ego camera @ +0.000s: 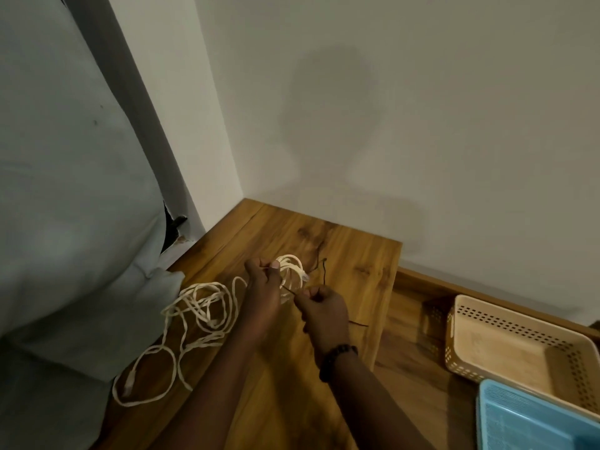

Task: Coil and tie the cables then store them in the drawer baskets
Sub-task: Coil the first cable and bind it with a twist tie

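While hands (293, 295) grip coil (290, 271), loose cable (194, 316) lies left.

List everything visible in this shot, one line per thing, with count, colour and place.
cable: one, cream; partly coiled in the left hand, the rest loose on the desk's left side.
tie: one, thin and dark; runs from the coil to the right hand.
desk: one, brown wood; in the wall corner.
beige basket: one, perforated; lower right.
blue basket: one; bottom right corner, overlapping the beige one.
curtain: one, pale grey; left.
bracelet: one, dark beads; right wrist.
left hand: holds the coil.
right hand: pinches the tie.
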